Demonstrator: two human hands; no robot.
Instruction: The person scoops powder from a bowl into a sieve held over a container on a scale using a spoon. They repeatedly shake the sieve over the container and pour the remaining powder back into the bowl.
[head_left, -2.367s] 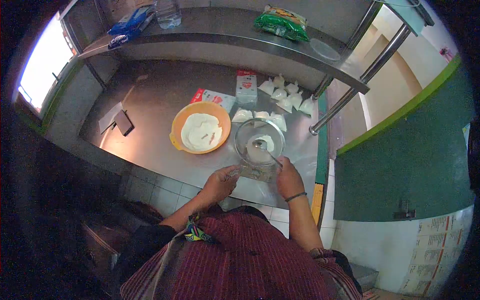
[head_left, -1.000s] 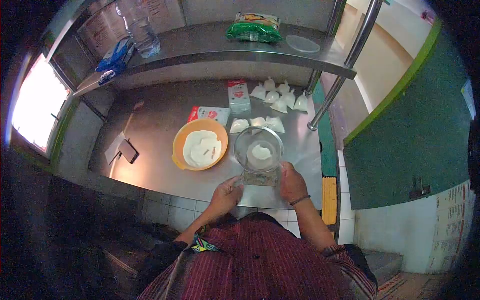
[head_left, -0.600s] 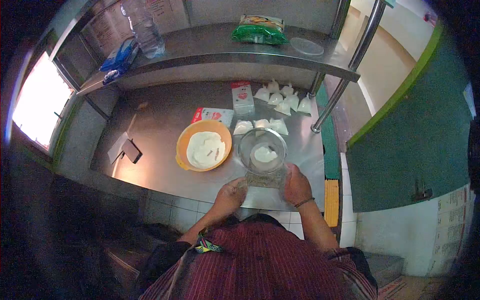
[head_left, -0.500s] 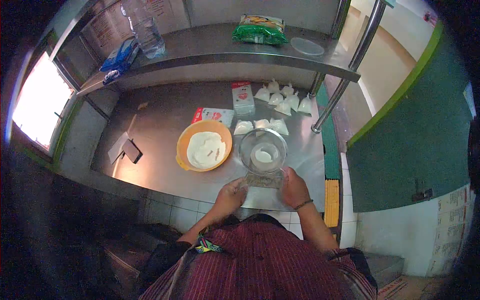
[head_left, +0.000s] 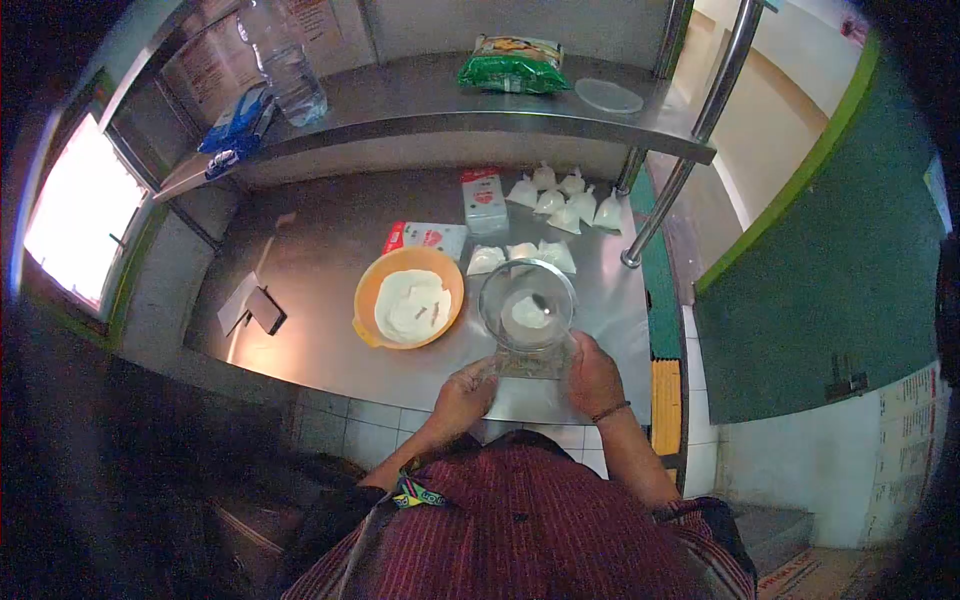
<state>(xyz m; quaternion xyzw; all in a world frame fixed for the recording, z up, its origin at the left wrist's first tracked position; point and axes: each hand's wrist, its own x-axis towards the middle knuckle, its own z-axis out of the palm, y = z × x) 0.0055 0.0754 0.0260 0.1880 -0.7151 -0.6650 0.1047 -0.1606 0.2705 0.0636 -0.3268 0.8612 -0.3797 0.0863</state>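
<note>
A clear plastic bag (head_left: 532, 364) is stretched between my two hands near the table's front edge. My left hand (head_left: 467, 391) pinches its left side, and my right hand (head_left: 594, 376) is closed on its right side. Just beyond the bag is a round metal bowl (head_left: 490, 326) with white powder (head_left: 530, 311) inside and what looks like a dark spoon head. To the left, an orange basin (head_left: 364, 325) holds more white powder (head_left: 407, 308). Several small tied bags of white powder (head_left: 564, 217) stand farther back.
Two red and white packs (head_left: 485, 205) lie behind the basin. A dark phone-like object (head_left: 265, 311) is on the left of the metal table (head_left: 310, 240). The overhead shelf (head_left: 420, 110) carries a green pack (head_left: 514, 72), a water bottle (head_left: 290, 80) and a clear lid (head_left: 608, 96).
Both hands still hold the bag, with only a slight shift. A dark spoon-like shape now shows in the metal bowl, and the view has moved a little.
</note>
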